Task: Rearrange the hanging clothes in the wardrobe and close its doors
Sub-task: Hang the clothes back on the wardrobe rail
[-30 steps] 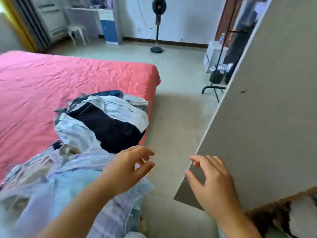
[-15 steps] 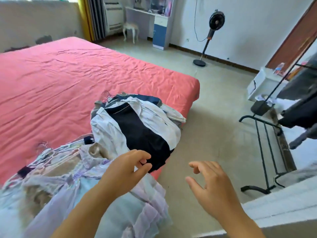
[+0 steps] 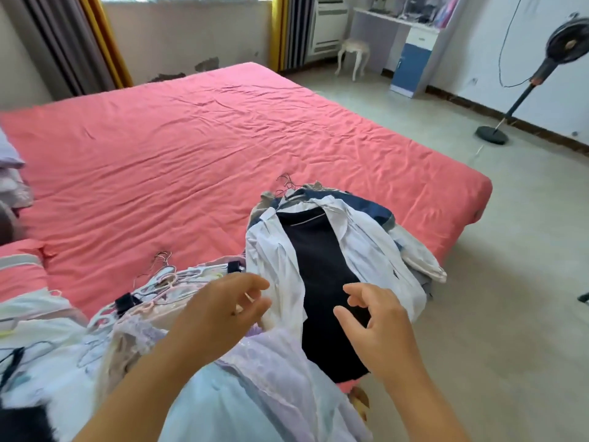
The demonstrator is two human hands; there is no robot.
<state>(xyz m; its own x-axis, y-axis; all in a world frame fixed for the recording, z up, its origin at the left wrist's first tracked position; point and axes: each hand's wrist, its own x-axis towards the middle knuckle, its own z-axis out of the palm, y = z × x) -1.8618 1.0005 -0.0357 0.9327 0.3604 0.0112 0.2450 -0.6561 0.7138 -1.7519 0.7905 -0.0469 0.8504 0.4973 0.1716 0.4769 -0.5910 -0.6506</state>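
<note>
Two heaps of clothes on hangers lie on the near edge of the pink bed (image 3: pixel 191 138). The right heap has a white shirt (image 3: pixel 366 240) over a dark navy garment (image 3: pixel 322 269). The left heap is pale lilac and light blue clothes (image 3: pixel 255 378) with pastel hangers (image 3: pixel 159 279). My left hand (image 3: pixel 220 311) hovers above the left heap, fingers loosely curved, holding nothing. My right hand (image 3: pixel 376 327) hovers over the navy garment with fingers relaxed and empty. The wardrobe is out of view.
A standing fan (image 3: pixel 526 84) is on the floor at the right. A white stool (image 3: pixel 352 55) and a blue-and-white desk (image 3: pixel 411 49) stand by the far wall. Curtains (image 3: pixel 79 43) hang behind the bed. A pink pillow (image 3: pixel 19 275) lies at left.
The view has swung left, away from the wardrobe door and the clothes rack, toward the bed. Both hands have come over the clothes heaps, still empty.
</note>
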